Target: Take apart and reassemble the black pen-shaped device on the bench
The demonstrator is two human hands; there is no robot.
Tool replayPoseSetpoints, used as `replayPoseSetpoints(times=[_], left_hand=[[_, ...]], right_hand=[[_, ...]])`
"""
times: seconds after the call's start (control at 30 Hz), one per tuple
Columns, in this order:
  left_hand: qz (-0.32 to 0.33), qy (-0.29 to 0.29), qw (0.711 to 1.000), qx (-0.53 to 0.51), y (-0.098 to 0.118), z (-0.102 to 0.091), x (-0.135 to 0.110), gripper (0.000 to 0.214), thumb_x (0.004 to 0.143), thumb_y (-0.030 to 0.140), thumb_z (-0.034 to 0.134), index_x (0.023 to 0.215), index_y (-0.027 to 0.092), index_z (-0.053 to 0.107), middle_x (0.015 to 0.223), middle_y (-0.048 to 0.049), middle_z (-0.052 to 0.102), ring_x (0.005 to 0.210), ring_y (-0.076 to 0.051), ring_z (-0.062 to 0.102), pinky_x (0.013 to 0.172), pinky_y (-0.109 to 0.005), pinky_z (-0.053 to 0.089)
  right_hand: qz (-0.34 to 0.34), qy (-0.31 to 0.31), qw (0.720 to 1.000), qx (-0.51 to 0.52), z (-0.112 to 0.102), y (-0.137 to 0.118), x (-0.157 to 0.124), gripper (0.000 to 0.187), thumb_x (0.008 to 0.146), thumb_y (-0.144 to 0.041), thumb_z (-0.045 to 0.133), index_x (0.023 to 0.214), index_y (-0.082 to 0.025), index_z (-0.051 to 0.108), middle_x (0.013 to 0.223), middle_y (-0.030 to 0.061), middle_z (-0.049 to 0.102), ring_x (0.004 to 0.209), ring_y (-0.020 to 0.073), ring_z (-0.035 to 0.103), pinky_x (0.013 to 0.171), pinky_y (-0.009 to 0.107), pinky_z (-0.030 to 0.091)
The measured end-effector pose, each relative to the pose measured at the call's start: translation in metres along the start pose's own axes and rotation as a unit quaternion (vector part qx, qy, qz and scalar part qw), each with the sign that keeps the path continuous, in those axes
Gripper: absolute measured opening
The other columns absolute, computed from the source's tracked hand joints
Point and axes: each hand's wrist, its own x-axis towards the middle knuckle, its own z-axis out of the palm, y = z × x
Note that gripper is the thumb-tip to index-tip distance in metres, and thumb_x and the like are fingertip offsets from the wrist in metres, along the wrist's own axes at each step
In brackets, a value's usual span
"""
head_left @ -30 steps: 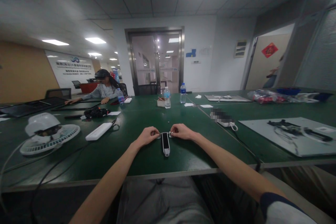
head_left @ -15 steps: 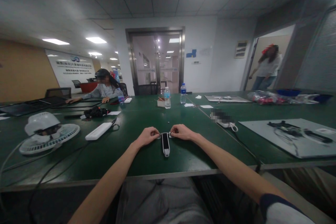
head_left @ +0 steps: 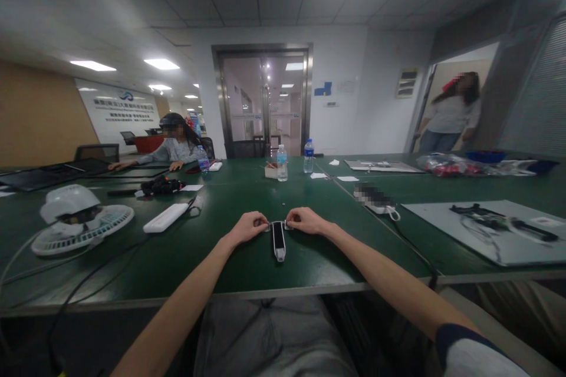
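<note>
Seen from the head-worn camera, two bare forearms reach forward from the lower corners onto a dark green workbench (head_left: 177, 293), and the person's left hand (head_left: 247, 228) and right hand (head_left: 307, 220) come in from either side, close together but not touching each other. Their fingertips meet the far end of a slim black-and-white oblong device (head_left: 278, 241), which lies lengthwise on the bench directly in front of the person, pointing toward them. Small pale tabs stick out at that far end, and the fingers (head_left: 263, 225) of the left hand sit at one tab while those of the right sit at the other; whether they clamp or merely touch is too small to tell. To the left on the bench lie a white desk fan (head_left: 82, 221), a white oblong box (head_left: 165, 218) and black cables (head_left: 97, 271). To the right are a pixelated object on a white base (head_left: 375, 203) and a pale grey board (head_left: 495, 230) bearing dark parts. Farther off stand two water bottles (head_left: 282, 164) (head_left: 308, 157), with a seated person (head_left: 174, 144) at the far left of the bench and a standing person (head_left: 451, 112) in a doorway at the right.
</note>
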Motion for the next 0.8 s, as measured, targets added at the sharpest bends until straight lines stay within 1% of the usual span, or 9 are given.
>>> replayPoseSetpoints(times=[0.23,0.57,0.8], left_hand=[[0.001,0.003,1.0,0.0,-0.0007,0.0007,-0.0001,0.021,0.078,0.032,0.055,0.084,0.016,0.067,0.074,-0.0012,0.058,0.064,-0.012,0.049,0.059,-0.023,0.038],[0.004,0.011,1.0,-0.01,-0.0033,0.003,0.0008,0.02,0.077,0.031,0.056,0.084,0.016,0.067,0.073,-0.0011,0.058,0.064,-0.012,0.049,0.06,-0.023,0.038],[-0.001,0.007,1.0,-0.003,-0.0036,0.0027,0.0008,0.02,0.078,0.032,0.055,0.085,0.016,0.066,0.073,-0.0011,0.057,0.064,-0.012,0.049,0.059,-0.023,0.038]], right_hand=[[-0.024,0.012,0.999,-0.022,0.0008,0.0021,0.0009,0.019,0.08,-0.03,0.055,0.085,-0.017,0.068,0.077,0.0023,0.064,0.067,0.0117,0.056,0.061,0.022,0.04],[-0.002,0.031,1.0,0.005,0.0029,0.0017,0.0007,0.018,0.075,-0.029,0.062,0.084,-0.015,0.065,0.075,0.002,0.063,0.065,0.0108,0.055,0.06,0.021,0.041],[-0.017,0.021,1.0,-0.003,0.0025,0.0022,0.0004,0.018,0.078,-0.031,0.059,0.085,-0.016,0.066,0.075,0.0018,0.063,0.065,0.0109,0.055,0.059,0.021,0.04]])
